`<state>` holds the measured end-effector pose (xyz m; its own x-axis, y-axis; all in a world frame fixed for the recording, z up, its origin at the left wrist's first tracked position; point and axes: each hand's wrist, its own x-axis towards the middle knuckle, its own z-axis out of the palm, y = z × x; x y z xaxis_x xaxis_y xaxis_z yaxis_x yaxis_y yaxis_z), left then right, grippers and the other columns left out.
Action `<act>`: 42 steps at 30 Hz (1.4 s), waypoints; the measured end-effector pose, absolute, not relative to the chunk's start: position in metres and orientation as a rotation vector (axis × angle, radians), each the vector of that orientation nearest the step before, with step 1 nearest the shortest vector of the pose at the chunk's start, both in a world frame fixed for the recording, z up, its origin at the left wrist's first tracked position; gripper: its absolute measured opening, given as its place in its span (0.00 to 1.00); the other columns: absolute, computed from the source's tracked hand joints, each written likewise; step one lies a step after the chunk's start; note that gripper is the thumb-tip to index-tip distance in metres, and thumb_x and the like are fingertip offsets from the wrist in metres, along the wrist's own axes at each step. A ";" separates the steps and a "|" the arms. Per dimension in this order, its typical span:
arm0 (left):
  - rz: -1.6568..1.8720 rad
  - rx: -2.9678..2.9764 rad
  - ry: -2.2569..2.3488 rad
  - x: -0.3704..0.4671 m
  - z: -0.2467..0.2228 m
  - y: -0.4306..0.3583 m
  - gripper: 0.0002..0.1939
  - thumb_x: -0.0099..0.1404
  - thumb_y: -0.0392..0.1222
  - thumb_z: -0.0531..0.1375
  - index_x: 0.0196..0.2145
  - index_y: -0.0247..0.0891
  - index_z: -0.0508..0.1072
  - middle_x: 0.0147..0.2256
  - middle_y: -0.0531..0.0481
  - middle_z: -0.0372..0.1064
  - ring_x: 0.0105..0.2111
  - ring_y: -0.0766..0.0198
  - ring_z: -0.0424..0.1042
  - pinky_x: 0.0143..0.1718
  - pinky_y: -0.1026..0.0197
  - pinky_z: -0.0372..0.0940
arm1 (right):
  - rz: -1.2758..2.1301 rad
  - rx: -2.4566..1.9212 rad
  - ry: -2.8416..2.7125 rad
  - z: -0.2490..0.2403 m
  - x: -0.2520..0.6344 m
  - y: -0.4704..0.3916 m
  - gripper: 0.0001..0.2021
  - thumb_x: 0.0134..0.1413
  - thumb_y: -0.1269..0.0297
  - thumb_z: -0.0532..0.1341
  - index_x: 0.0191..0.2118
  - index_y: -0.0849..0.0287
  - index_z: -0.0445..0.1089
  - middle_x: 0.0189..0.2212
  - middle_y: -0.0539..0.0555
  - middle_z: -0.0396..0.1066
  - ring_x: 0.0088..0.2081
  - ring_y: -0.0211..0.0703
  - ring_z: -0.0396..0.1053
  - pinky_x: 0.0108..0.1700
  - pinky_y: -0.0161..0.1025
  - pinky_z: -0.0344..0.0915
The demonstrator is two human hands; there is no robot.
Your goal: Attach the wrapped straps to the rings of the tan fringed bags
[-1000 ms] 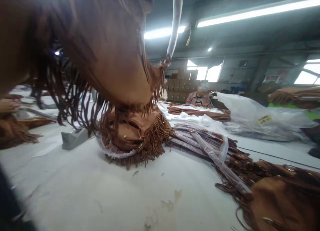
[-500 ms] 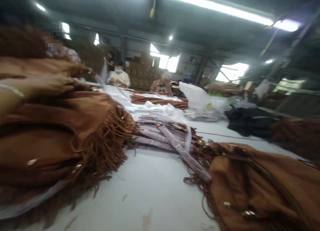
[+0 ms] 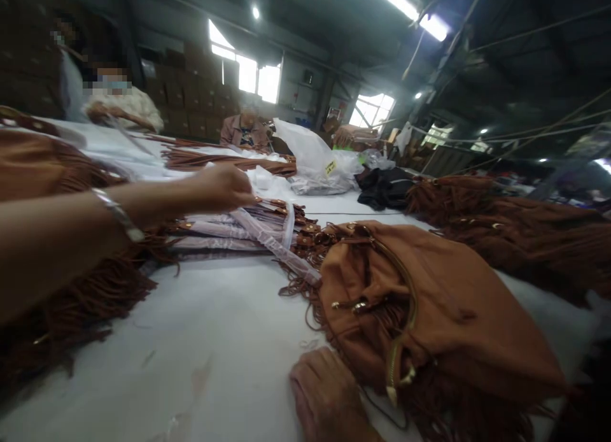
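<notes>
My left hand (image 3: pixel 222 187), with a bracelet at the wrist, reaches over the wrapped straps (image 3: pixel 214 228) on the white table (image 3: pixel 214 340). Its fingers are curled, and what they hold, if anything, is hidden. Near the front edge my right hand (image 3: pixel 327 391) rests on the table with fingers bent and close together, its palm side out of sight. Just beyond it lies a brown fringed bag (image 3: pixel 443 295) with a gold zipper, its opening facing left. At the left, partly behind my left forearm, is a pile of brown fringed bags (image 3: pixel 33 168).
A white plastic bag (image 3: pixel 310 155) and a black cloth item (image 3: pixel 386 187) lie farther back. More brown fringed bags (image 3: pixel 525 232) are heaped at the right. Two people sit across the table beside brown straps (image 3: pixel 229 162); another person is behind at the far left. Stacked cartons stand behind.
The view has swung right. My left hand has moved from the left pile to over the wrapped straps. My right hand has come into view beside the fringed bag.
</notes>
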<state>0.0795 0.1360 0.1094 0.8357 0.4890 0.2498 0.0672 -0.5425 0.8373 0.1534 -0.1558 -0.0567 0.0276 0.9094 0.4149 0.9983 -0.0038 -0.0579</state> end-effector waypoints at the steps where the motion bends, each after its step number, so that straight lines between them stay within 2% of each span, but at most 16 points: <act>1: 0.451 2.124 0.325 0.097 0.096 0.109 0.14 0.60 0.44 0.60 0.28 0.27 0.72 0.22 0.56 0.66 0.26 0.71 0.66 0.27 0.70 0.61 | -0.335 -1.978 -1.953 -0.059 0.154 -0.157 0.06 0.57 0.66 0.56 0.34 0.61 0.68 0.32 0.52 0.68 0.33 0.41 0.66 0.34 0.41 0.65; 3: 0.204 2.149 0.122 0.130 0.069 0.049 0.13 0.56 0.43 0.63 0.24 0.28 0.72 0.18 0.58 0.63 0.21 0.74 0.61 0.23 0.71 0.56 | -0.249 -1.967 -1.978 -0.060 0.155 -0.161 0.04 0.51 0.71 0.56 0.27 0.60 0.65 0.27 0.52 0.66 0.30 0.42 0.62 0.32 0.41 0.61; 5: 0.066 2.098 -0.029 0.158 0.048 -0.004 0.13 0.56 0.44 0.61 0.22 0.30 0.71 0.17 0.57 0.61 0.19 0.74 0.58 0.20 0.71 0.53 | -0.167 -1.947 -2.018 -0.058 0.156 -0.166 0.03 0.47 0.73 0.56 0.27 0.60 0.64 0.28 0.53 0.66 0.32 0.44 0.61 0.34 0.42 0.59; 7: 0.077 1.958 0.059 0.177 0.035 -0.038 0.14 0.58 0.44 0.58 0.20 0.32 0.68 0.16 0.56 0.60 0.18 0.74 0.57 0.19 0.70 0.52 | -0.122 -1.931 -2.052 -0.053 0.157 -0.171 0.03 0.45 0.74 0.56 0.29 0.60 0.65 0.30 0.54 0.67 0.34 0.44 0.60 0.36 0.43 0.58; 11: 0.132 1.813 0.280 0.190 0.032 -0.057 0.17 0.63 0.47 0.53 0.22 0.33 0.65 0.18 0.53 0.62 0.17 0.73 0.59 0.19 0.69 0.55 | -0.180 -1.806 -2.103 -0.042 0.152 -0.179 0.03 0.46 0.73 0.56 0.27 0.59 0.64 0.27 0.54 0.66 0.31 0.45 0.60 0.33 0.43 0.57; 15: -0.282 1.799 0.202 0.186 0.038 -0.068 0.22 0.59 0.58 0.56 0.24 0.33 0.68 0.19 0.51 0.63 0.16 0.69 0.61 0.18 0.66 0.58 | -0.418 -1.255 -2.076 -0.017 0.153 -0.198 0.03 0.48 0.71 0.55 0.29 0.60 0.65 0.24 0.53 0.67 0.28 0.43 0.62 0.30 0.42 0.58; 18: -0.462 1.572 0.167 0.180 0.035 -0.080 0.22 0.59 0.57 0.57 0.23 0.33 0.68 0.18 0.51 0.62 0.17 0.69 0.61 0.20 0.64 0.60 | -0.611 -1.128 -1.854 0.007 0.181 -0.228 0.15 0.46 0.75 0.56 0.43 0.61 0.64 0.33 0.54 0.72 0.37 0.44 0.67 0.41 0.44 0.63; 20: -0.405 1.332 0.171 0.176 0.030 -0.085 0.19 0.61 0.54 0.56 0.26 0.33 0.69 0.20 0.50 0.64 0.19 0.67 0.64 0.23 0.64 0.62 | -0.685 -1.416 -1.761 0.019 0.214 -0.246 0.22 0.46 0.77 0.55 0.50 0.61 0.61 0.41 0.58 0.72 0.46 0.49 0.66 0.48 0.48 0.60; 22: -0.331 1.165 0.181 0.173 0.024 -0.088 0.17 0.64 0.51 0.52 0.30 0.33 0.70 0.21 0.48 0.67 0.20 0.65 0.66 0.24 0.63 0.63 | -0.777 -1.776 -1.698 0.025 0.251 -0.256 0.22 0.47 0.75 0.55 0.51 0.62 0.63 0.49 0.62 0.69 0.52 0.56 0.62 0.52 0.54 0.56; 24: -0.260 1.118 0.231 0.171 0.016 -0.093 0.18 0.65 0.49 0.49 0.32 0.32 0.69 0.23 0.44 0.69 0.18 0.64 0.67 0.22 0.62 0.62 | -0.687 -2.064 -1.806 0.029 0.283 -0.256 0.22 0.46 0.73 0.55 0.50 0.61 0.65 0.48 0.61 0.70 0.49 0.56 0.66 0.51 0.55 0.56; 26: -0.160 1.136 0.301 0.169 0.007 -0.099 0.17 0.65 0.49 0.48 0.32 0.31 0.68 0.23 0.43 0.70 0.16 0.65 0.67 0.19 0.63 0.60 | -0.528 -2.221 -1.913 0.038 0.305 -0.251 0.17 0.45 0.72 0.56 0.44 0.61 0.69 0.43 0.60 0.72 0.45 0.55 0.67 0.47 0.52 0.58; 30: 0.038 1.182 0.440 0.157 -0.005 -0.109 0.16 0.63 0.51 0.51 0.31 0.33 0.65 0.17 0.50 0.66 0.13 0.67 0.64 0.16 0.67 0.56 | -0.175 -2.291 -1.802 0.075 0.322 -0.239 0.04 0.48 0.67 0.58 0.31 0.58 0.70 0.30 0.53 0.72 0.34 0.47 0.68 0.37 0.43 0.62; 35: 0.191 1.280 0.444 0.123 0.007 -0.100 0.15 0.56 0.50 0.58 0.26 0.33 0.65 0.16 0.50 0.66 0.13 0.67 0.63 0.15 0.68 0.54 | -0.436 -2.179 -1.334 0.137 0.321 -0.229 0.10 0.49 0.55 0.60 0.31 0.58 0.70 0.26 0.52 0.71 0.28 0.45 0.67 0.31 0.40 0.61; 38: 0.410 1.321 0.387 0.107 0.034 -0.087 0.17 0.56 0.51 0.60 0.30 0.32 0.67 0.25 0.48 0.70 0.20 0.69 0.67 0.22 0.67 0.60 | -0.696 -2.056 -1.267 0.171 0.301 -0.213 0.11 0.51 0.55 0.60 0.31 0.58 0.70 0.25 0.52 0.69 0.28 0.44 0.66 0.30 0.40 0.60; 40: 0.587 1.333 0.322 0.097 0.061 -0.078 0.22 0.55 0.51 0.62 0.42 0.33 0.67 0.39 0.43 0.71 0.35 0.66 0.71 0.33 0.66 0.64 | -0.778 -1.981 -1.187 0.193 0.276 -0.197 0.12 0.47 0.54 0.62 0.29 0.59 0.70 0.23 0.51 0.67 0.25 0.42 0.64 0.27 0.39 0.59; 42: 0.777 1.369 0.226 0.085 0.093 -0.068 0.36 0.53 0.52 0.65 0.55 0.36 0.59 0.54 0.39 0.60 0.51 0.60 0.64 0.47 0.62 0.62 | -0.690 -1.882 -1.119 0.213 0.244 -0.179 0.15 0.43 0.52 0.65 0.28 0.60 0.71 0.22 0.50 0.66 0.23 0.39 0.62 0.23 0.36 0.58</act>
